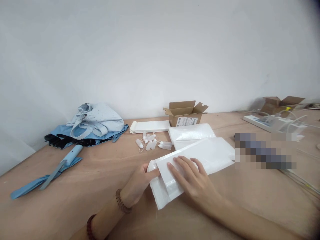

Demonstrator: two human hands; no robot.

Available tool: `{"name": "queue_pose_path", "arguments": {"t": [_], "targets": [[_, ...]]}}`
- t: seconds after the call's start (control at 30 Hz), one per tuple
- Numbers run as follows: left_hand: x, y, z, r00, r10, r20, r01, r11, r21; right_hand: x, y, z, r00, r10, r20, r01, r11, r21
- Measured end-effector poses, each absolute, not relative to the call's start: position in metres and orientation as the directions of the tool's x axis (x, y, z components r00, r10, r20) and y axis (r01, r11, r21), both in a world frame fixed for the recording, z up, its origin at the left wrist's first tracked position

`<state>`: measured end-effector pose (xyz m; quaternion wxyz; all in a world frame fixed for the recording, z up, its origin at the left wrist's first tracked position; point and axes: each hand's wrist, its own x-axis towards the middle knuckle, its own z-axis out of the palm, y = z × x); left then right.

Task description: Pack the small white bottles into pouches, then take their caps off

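The fingers (153, 172) of the left hand (138, 180) close together on the end of a folded white plastic bag (192, 163), which lies on the plywood counter (82, 173) directly in front of the person. The right hand (193, 178) rests on top, its fingers lying flat and slightly apart rather than clamped. That flat, spread contact looks well suited to keeping the layers even while the left hand secures the edge. Just beyond lie a stack of white plastic bags (191, 133), small plastic squeeze bottles (150, 144), a white paper roll (149, 126), and an open cardboard box (185, 113).
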<state>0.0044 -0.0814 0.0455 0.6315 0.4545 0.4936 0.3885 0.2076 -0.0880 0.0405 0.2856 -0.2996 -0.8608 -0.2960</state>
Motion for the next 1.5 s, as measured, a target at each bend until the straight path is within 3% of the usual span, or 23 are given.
{"name": "queue_pose_path", "arguments": {"t": [0.2, 0.47, 0.77, 1.07, 1.17, 1.33, 1.5], "targets": [[0.011, -0.084, 0.043, 0.124, 0.935, -0.334, -0.037, 0.34, 0.94, 0.207, -0.088, 0.039, -0.67, 0.334, 0.664, 0.655, 0.687, 0.315], [0.009, -0.083, 0.045, 0.373, 0.898, -0.232, -0.069, 0.276, 0.959, 0.211, -0.084, 0.043, -0.597, 0.361, 0.716, 0.715, 0.645, 0.271], [0.005, -0.088, 0.067, 0.419, 0.903, -0.096, -0.114, 0.157, 0.981, 0.221, -0.074, 0.046, -0.539, 0.372, 0.756, 0.731, 0.653, 0.2], [0.01, -0.098, 0.054, 0.352, 0.916, 0.194, 0.071, -0.233, 0.97, 0.221, -0.074, 0.05, -0.529, 0.387, 0.755, 0.733, 0.657, 0.177], [0.015, -0.102, 0.05, 0.307, 0.901, 0.305, 0.303, -0.397, 0.867, 0.22, -0.075, 0.05, -0.542, 0.376, 0.751, 0.715, 0.676, 0.178], [0.017, -0.101, 0.037, 0.408, 0.738, 0.537, 0.579, -0.664, 0.473, 0.218, -0.08, 0.054, -0.541, 0.327, 0.775, 0.679, 0.714, 0.172], [0.012, -0.098, 0.03, 0.436, 0.579, 0.688, 0.728, -0.677, 0.108, 0.216, -0.084, 0.057, -0.545, 0.286, 0.788, 0.64, 0.749, 0.17]]}}
